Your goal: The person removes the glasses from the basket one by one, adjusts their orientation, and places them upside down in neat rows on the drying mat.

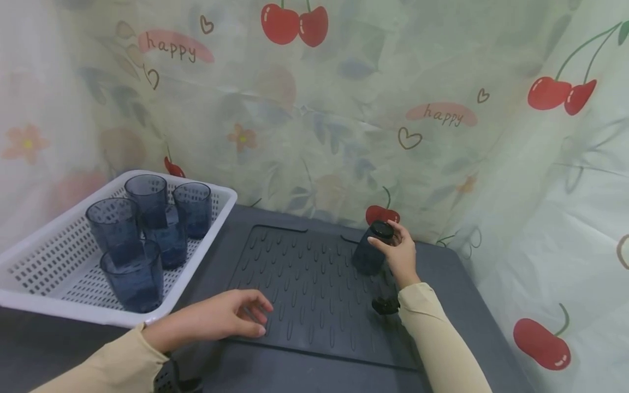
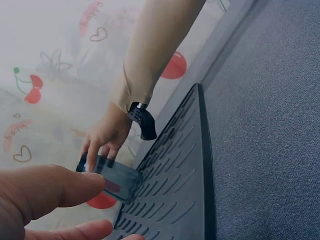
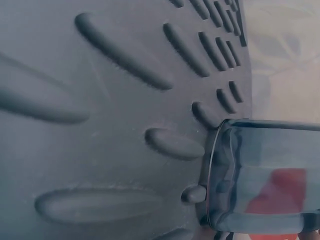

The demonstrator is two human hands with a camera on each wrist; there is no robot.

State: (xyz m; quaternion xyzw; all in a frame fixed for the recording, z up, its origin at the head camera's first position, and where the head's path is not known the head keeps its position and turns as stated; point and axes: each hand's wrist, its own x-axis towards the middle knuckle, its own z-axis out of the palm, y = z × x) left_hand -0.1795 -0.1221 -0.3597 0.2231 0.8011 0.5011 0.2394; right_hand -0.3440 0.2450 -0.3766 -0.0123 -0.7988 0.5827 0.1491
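Note:
My right hand [image 1: 402, 257] grips a blue-tinted glass tumbler [image 1: 368, 255] near its base, with the thumb on one side and the fingers on the other. The tumbler is upside down over the back right part of a dark ridged drying mat [image 1: 307, 305]. In the right wrist view the rim of the tumbler [image 3: 265, 175] meets the mat's surface or sits just off it. My left hand [image 1: 228, 315] hovers at the mat's front left edge, fingers loosely bent and holding nothing. Its thumb and fingertips show in the left wrist view.
A white perforated plastic basket [image 1: 73, 310] stands left of the mat, with several blue-tinted tumblers [image 1: 134, 281] standing mouth up in it. Dark grey cloth covers the table [image 1: 275, 371]. A cherry-printed curtain [image 1: 314, 136] hangs behind and to both sides.

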